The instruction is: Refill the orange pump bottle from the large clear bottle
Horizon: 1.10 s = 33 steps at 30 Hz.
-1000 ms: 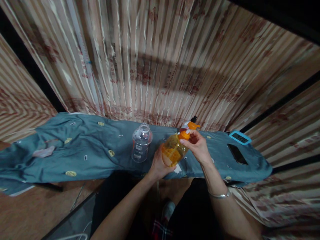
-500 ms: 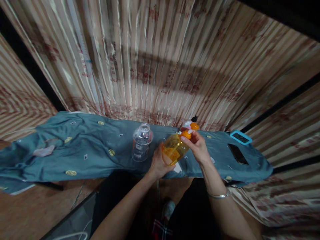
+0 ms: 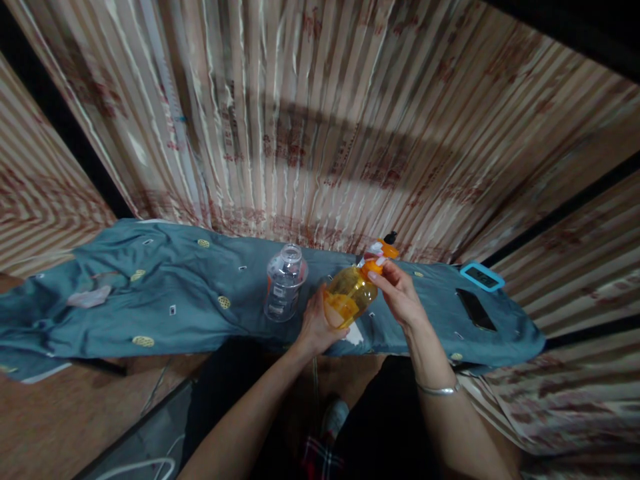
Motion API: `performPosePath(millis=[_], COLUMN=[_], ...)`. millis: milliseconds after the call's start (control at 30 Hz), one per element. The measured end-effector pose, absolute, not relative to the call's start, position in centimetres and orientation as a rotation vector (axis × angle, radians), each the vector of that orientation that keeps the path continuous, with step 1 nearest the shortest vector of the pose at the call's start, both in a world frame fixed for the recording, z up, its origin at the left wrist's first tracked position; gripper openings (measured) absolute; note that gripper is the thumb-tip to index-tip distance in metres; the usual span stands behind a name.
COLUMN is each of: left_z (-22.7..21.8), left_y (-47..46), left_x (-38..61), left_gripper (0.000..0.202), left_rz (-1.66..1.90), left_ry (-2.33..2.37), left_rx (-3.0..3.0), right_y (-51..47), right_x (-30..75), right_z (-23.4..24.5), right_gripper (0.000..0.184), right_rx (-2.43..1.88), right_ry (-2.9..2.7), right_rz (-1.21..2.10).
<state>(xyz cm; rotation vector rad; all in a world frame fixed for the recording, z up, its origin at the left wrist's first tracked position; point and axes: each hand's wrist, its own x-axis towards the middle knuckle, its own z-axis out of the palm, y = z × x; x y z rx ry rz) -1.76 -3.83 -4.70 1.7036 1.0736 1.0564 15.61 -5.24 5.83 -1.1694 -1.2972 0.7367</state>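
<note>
My left hand [image 3: 314,325] wraps round the base of an orange see-through spray bottle [image 3: 349,297], which is tilted up to the right above the near edge of a table covered in teal cloth [image 3: 190,300]. My right hand [image 3: 400,297] pinches the bottle's orange collar just below its spray head [image 3: 383,249]. An open clear plastic bottle [image 3: 284,283] stands upright on the cloth just left of my left hand, apart from it.
A black phone [image 3: 475,309] and a blue-framed small device [image 3: 482,276] lie at the cloth's right end. A pink scrap [image 3: 90,296] lies on the left. Striped curtains [image 3: 320,120] hang close behind the table. A white cable [image 3: 145,465] and a shoe [image 3: 334,420] are on the floor below.
The right hand's fingers have shifted slightly round the bottle's collar. The bottle and left hand stay almost in place. The camera has drifted a little.
</note>
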Motion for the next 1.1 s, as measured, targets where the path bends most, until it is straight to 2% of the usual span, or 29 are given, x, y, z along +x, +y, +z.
performPosePath(millis=[133,333,567,767,967,1100], left_z=[-5.0,-5.0,-5.0,-4.4,-4.4,-4.3], left_y=[-3.7,-3.7,-3.6,-3.8,-3.8,-3.7], left_x=[-1.7,-1.8,-1.9,-1.9,-1.9,-1.8], left_gripper=[0.11,0.112,0.112,0.111,0.113,0.114], left_rz=[1.056,1.032,1.038,1.009,1.012,0.986], left_ry=[1.074,1.075,1.087,1.096,1.099,1.099], left_rx=[1.72,1.751,1.766,1.756,1.714,1.731], right_y=[-5.6,-5.1,-5.7,-4.9,-5.8,-5.6], right_x=[15.5,15.7,15.2,15.8,15.5,15.6], right_z=[6.1,5.4,6.0,4.8,5.9,5.7], right_gripper=[0.045,0.032,0.046,0.034,0.041,0.038], right_rx=[-1.154,-1.184,-1.154,-1.2,-1.128,-1.128], right_ry=[-1.33,-1.288,-1.341,-1.274,-1.354,-1.325], right_rz=[0.761,0.667,0.739,0.634,0.797,0.725])
